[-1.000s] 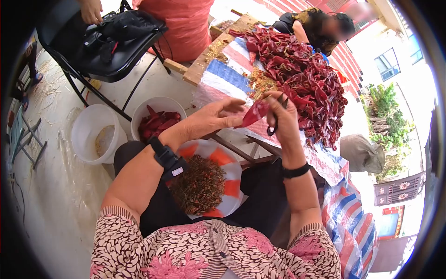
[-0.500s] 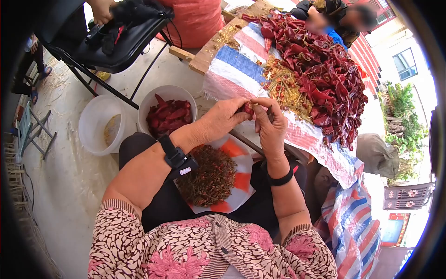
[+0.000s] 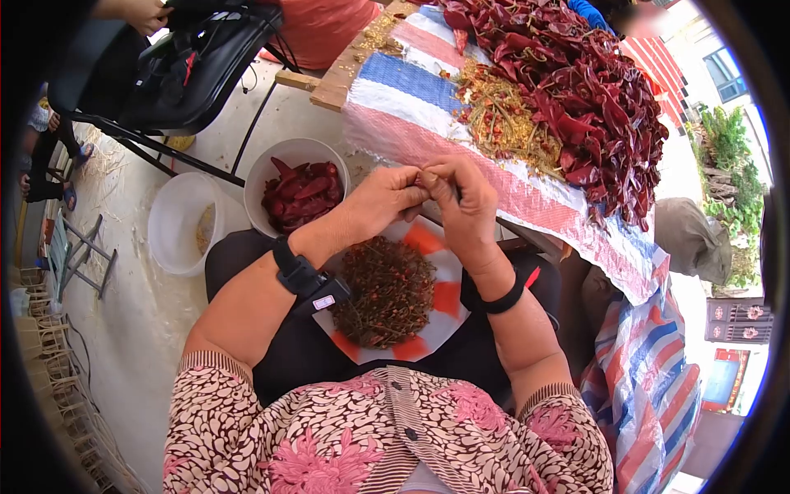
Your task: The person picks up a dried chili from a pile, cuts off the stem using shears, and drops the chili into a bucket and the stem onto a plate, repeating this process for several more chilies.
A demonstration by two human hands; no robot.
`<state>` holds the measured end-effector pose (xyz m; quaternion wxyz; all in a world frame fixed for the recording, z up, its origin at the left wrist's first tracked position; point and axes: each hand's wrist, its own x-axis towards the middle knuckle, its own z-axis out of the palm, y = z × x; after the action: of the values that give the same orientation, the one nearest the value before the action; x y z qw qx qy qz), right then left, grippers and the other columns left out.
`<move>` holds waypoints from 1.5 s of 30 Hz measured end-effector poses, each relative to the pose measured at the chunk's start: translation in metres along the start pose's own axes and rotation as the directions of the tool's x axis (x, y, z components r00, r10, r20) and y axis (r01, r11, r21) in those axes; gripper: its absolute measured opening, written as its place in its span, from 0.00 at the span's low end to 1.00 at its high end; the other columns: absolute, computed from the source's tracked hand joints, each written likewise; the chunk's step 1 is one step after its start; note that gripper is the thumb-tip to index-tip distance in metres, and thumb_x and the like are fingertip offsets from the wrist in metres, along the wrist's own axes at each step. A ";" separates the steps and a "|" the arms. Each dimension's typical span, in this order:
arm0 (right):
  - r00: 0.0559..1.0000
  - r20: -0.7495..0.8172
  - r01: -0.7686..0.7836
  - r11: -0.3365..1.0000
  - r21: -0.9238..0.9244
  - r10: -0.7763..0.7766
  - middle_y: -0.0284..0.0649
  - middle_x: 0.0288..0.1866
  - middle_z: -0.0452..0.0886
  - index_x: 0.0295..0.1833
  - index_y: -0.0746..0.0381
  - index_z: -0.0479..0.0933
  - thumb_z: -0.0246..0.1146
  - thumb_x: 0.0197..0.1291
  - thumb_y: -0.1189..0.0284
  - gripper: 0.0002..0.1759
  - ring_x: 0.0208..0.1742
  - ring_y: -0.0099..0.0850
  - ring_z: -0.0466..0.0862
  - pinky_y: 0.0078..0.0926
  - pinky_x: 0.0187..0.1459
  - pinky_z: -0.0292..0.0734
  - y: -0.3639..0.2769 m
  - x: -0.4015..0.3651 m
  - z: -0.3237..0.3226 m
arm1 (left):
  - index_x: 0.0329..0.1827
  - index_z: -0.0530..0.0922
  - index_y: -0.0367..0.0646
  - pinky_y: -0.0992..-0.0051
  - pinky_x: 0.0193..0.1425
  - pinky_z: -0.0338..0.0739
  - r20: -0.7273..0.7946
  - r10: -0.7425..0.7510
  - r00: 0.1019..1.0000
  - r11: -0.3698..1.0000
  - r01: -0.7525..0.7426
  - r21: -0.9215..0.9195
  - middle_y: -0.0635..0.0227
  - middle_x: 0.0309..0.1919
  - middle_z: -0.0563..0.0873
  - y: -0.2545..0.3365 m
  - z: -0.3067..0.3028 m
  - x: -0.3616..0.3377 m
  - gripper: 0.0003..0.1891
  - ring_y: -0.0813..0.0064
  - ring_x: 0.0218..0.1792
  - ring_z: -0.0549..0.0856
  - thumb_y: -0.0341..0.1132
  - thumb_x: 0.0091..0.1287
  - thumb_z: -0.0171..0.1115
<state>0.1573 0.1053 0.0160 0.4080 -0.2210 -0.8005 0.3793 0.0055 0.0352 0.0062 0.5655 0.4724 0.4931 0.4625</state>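
My left hand (image 3: 385,198) and my right hand (image 3: 462,196) meet at the fingertips above my lap, both closed in a pinch. A dried red chili pepper showed between them a moment ago; now the fingers mostly hide what they hold. Below them, a white and orange-red sheet or shallow tray (image 3: 448,325) on my lap bears a heap of brown stems and chili scraps (image 3: 383,292). Left of my hands stands a white tub (image 3: 257,193) with dried red chili peppers (image 3: 303,196) inside.
A striped woven sheet (image 3: 403,86) covers the table ahead, bearing a large pile of dried chilies (image 3: 568,99) and yellow seeds with scraps (image 3: 506,115). A second white tub (image 3: 169,235) sits at left, near a black folding chair (image 3: 206,82). Another person's hand (image 3: 144,12) is beside it.
Both hands have moved slightly left in the picture, staying together. The red pepper seen between the fingers is now mostly covered. The view has shifted a little.
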 end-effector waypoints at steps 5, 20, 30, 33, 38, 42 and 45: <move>0.889 0.174 -0.443 0.705 0.553 0.423 0.33 0.35 0.80 0.41 0.64 0.76 0.61 0.68 0.72 0.06 0.31 0.16 0.75 0.15 0.31 0.74 -0.016 -0.004 -0.009 | 0.52 0.78 0.39 0.82 0.34 0.68 0.086 0.076 0.993 0.986 -0.088 0.139 0.77 0.27 0.76 0.001 -0.002 -0.006 0.12 0.86 0.29 0.72 0.37 0.73 0.56; 0.616 0.640 -0.724 0.010 0.689 0.459 0.27 0.20 0.71 0.39 0.63 0.77 0.60 0.70 0.63 0.13 0.14 0.12 0.60 0.12 0.16 0.55 0.017 -0.014 -0.010 | 0.43 0.78 0.38 0.79 0.36 0.71 0.205 0.140 0.969 0.896 -0.212 0.390 0.71 0.26 0.75 0.008 -0.004 -0.024 0.08 0.83 0.29 0.73 0.34 0.72 0.57; 0.771 0.436 -0.637 0.578 0.511 0.465 0.29 0.31 0.78 0.38 0.58 0.76 0.61 0.67 0.69 0.06 0.22 0.11 0.67 0.11 0.24 0.63 -0.008 -0.008 -0.043 | 0.43 0.76 0.38 0.72 0.45 0.74 0.071 0.142 0.987 0.852 -0.159 0.499 0.61 0.33 0.82 0.004 -0.020 -0.028 0.07 0.71 0.36 0.80 0.30 0.65 0.60; 0.749 0.595 -0.522 0.812 0.260 0.291 0.28 0.32 0.78 0.40 0.61 0.79 0.63 0.62 0.73 0.03 0.31 0.17 0.75 0.17 0.35 0.72 -0.011 -0.017 -0.045 | 0.44 0.76 0.38 0.66 0.48 0.75 0.031 0.212 0.977 0.582 -0.152 0.799 0.57 0.36 0.83 -0.028 -0.056 -0.030 0.11 0.58 0.40 0.82 0.25 0.57 0.60; 0.467 0.869 -0.109 0.986 -0.128 0.164 0.38 0.38 0.80 0.42 0.59 0.80 0.63 0.54 0.77 0.08 0.46 0.35 0.81 0.30 0.48 0.75 0.011 -0.032 -0.038 | 0.52 0.77 0.44 0.59 0.59 0.67 -0.170 0.154 0.973 0.226 0.133 0.965 0.57 0.45 0.81 -0.039 -0.074 -0.036 0.21 0.54 0.52 0.77 0.25 0.52 0.61; 0.647 0.733 -0.165 0.977 -0.136 0.211 0.39 0.39 0.81 0.44 0.59 0.80 0.63 0.56 0.77 0.09 0.46 0.34 0.80 0.30 0.48 0.74 0.009 -0.032 -0.035 | 0.59 0.76 0.49 0.58 0.61 0.66 -0.225 0.031 0.974 0.095 0.222 0.971 0.57 0.51 0.79 -0.044 -0.076 -0.037 0.27 0.52 0.56 0.73 0.32 0.53 0.65; 0.953 0.249 -0.113 0.966 -0.233 0.172 0.41 0.42 0.80 0.47 0.60 0.80 0.63 0.56 0.78 0.12 0.46 0.34 0.80 0.30 0.48 0.74 0.006 -0.017 -0.051 | 0.59 0.77 0.48 0.56 0.60 0.69 -0.144 -0.129 0.981 0.154 0.163 0.974 0.56 0.52 0.80 -0.043 -0.074 -0.036 0.25 0.51 0.56 0.75 0.37 0.55 0.67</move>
<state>0.2096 0.1197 0.0222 0.2414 -0.2686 -0.8664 0.3448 -0.0685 0.0003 -0.0372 0.1635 0.6689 0.7250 -0.0139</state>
